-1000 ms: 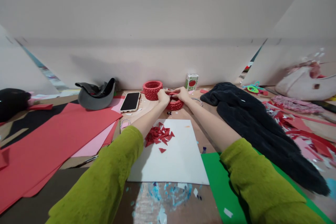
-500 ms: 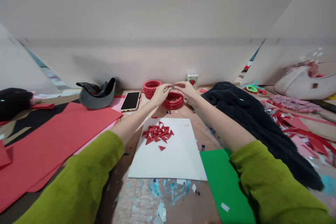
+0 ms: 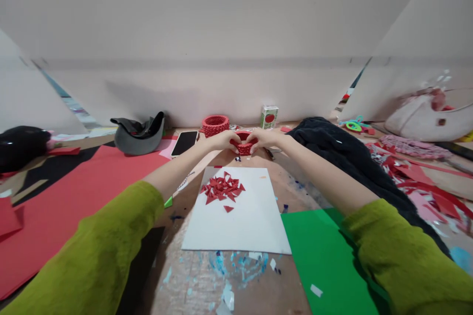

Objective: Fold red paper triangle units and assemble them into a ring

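Note:
A low red ring of folded paper pieces [image 3: 244, 149] stands on the table beyond the white board. My left hand [image 3: 228, 141] grips its left side, thumb and fingers closed on the wall. On the opposite side my right hand [image 3: 259, 139] holds it the same way. Just behind and to the left sits a taller red paper ring [image 3: 215, 125], touched by neither hand. Between my forearms lies the white board [image 3: 244, 231], with a heap of small folded red paper triangles [image 3: 222, 188] on its upper left and one loose triangle in front of the heap.
Red sheets [image 3: 92, 182], a grey cap [image 3: 139, 133] and a phone [image 3: 185, 143] lie to the left. A small carton [image 3: 269, 117] stands at the wall. To the right are dark cloth [image 3: 332, 157], a green sheet [image 3: 325, 256], paper scraps and a white handbag [image 3: 417, 118].
Both hands have come down from above the low red ring and taken hold of its two sides. The triangle heap and the board have stayed put.

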`<act>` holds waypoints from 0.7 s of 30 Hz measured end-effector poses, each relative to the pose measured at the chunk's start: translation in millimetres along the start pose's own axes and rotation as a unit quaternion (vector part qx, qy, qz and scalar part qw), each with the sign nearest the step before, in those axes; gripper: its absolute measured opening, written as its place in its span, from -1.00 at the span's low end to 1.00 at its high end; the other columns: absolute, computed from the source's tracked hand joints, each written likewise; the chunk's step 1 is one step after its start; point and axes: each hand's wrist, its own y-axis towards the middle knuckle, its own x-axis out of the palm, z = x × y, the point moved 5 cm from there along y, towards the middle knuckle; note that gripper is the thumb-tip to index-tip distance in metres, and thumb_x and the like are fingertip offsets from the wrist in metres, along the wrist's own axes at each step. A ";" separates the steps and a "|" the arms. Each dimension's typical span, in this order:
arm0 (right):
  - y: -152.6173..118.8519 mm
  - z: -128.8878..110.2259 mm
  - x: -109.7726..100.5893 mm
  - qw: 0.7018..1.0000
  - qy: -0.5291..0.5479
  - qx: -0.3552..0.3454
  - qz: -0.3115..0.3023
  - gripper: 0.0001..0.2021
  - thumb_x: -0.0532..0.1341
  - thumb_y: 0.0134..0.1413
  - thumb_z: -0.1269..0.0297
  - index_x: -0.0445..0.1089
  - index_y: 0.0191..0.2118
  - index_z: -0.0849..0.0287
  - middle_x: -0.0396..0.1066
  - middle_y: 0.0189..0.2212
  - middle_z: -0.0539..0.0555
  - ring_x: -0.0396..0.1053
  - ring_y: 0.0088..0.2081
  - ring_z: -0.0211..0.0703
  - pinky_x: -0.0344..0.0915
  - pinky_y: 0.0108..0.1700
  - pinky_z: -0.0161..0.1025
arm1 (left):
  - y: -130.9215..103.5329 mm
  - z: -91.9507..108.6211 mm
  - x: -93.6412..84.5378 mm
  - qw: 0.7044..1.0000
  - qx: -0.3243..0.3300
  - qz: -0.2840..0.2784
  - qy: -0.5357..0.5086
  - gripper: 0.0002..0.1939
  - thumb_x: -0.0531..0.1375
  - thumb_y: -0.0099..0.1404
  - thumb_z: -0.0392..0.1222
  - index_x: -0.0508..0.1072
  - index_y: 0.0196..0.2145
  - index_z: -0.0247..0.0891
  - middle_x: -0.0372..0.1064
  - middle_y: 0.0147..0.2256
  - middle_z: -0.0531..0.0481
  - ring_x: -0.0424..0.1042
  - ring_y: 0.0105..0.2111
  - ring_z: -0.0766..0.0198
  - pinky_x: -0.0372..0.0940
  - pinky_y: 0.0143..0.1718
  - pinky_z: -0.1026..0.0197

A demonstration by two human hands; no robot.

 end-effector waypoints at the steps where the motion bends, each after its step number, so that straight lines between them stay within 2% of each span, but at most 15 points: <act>1: -0.4 0.3 1.1 1.000 -0.007 0.004 -0.012 -0.85 0.40 -0.34 0.46 0.58 -0.49 0.12 0.43 -0.64 -0.09 0.23 -0.56 -0.29 0.17 -0.42 -0.32 | 0.5 -0.4 -0.1 1.000 -0.001 -0.006 -0.001 -0.88 0.29 -0.10 -0.27 0.59 -0.50 -0.21 0.50 -0.50 0.06 0.39 -0.47 0.22 0.22 -0.37 0.29; 6: -2.2 -0.4 3.2 0.996 -0.038 0.020 -0.075 -0.88 0.35 -0.18 0.41 0.59 -0.40 0.18 0.46 -0.59 -0.04 0.23 -0.55 -0.27 0.11 -0.44 -0.31 | 3.4 -0.9 0.4 1.000 -0.003 -0.023 -0.008 -0.88 0.30 -0.11 -0.31 0.60 -0.51 -0.25 0.47 -0.55 0.04 0.35 -0.54 0.24 0.20 -0.37 0.25; 11: 1.0 -0.1 3.8 0.994 -0.048 0.029 -0.090 -0.92 0.36 -0.21 0.36 0.58 -0.45 0.16 0.42 -0.65 -0.08 0.22 -0.57 -0.30 0.11 -0.46 -0.33 | 7.0 2.0 0.0 1.000 -0.002 -0.027 -0.014 -0.95 0.33 -0.14 -0.34 0.55 -0.62 -0.25 0.37 -0.66 0.10 0.31 -0.58 0.27 0.20 -0.40 0.24; 14: -2.9 -2.7 -2.8 0.995 -0.045 0.026 -0.081 -0.84 0.40 -0.26 0.34 0.59 -0.40 0.14 0.49 -0.56 -0.06 0.33 -0.48 -0.24 0.20 -0.38 -0.32 | 0.8 11.1 -8.5 1.000 0.003 -0.019 -0.023 -0.87 0.34 -0.15 -0.35 0.59 -0.54 -0.22 0.47 -0.55 0.07 0.41 -0.47 0.20 0.26 -0.31 0.22; 17: -11.3 -6.6 -19.0 0.999 -0.011 0.012 -0.032 -0.69 0.40 -0.21 0.31 0.57 -0.21 0.10 0.56 -0.27 0.00 0.44 -0.26 -0.13 0.30 -0.18 -0.29 | -10.7 19.7 -22.5 0.999 0.008 0.022 -0.043 -0.73 0.34 -0.05 -0.27 0.61 -0.30 -0.17 0.55 -0.27 0.01 0.46 -0.22 0.14 0.29 -0.15 0.23; 19: -14.9 -4.9 -31.9 0.998 0.026 0.020 0.050 -0.72 0.34 -0.06 0.26 0.54 -0.15 0.13 0.54 -0.16 0.06 0.45 -0.15 -0.11 0.31 -0.07 -0.26 | -16.0 17.5 -30.0 0.994 -0.015 0.087 -0.064 -0.74 0.25 0.15 -0.17 0.57 -0.18 -0.22 0.53 -0.18 -0.07 0.46 -0.16 0.14 0.29 -0.09 0.21; 21: -14.4 1.7 -38.0 0.988 0.041 0.052 0.141 -0.74 0.22 0.11 0.26 0.51 -0.11 0.23 0.51 -0.10 0.15 0.43 -0.08 -0.09 0.30 0.00 -0.22 | -15.7 9.8 -28.8 0.987 -0.047 0.142 -0.064 -0.71 0.12 0.28 -0.16 0.53 -0.12 -0.30 0.49 -0.11 -0.14 0.43 -0.10 0.12 0.26 -0.01 0.16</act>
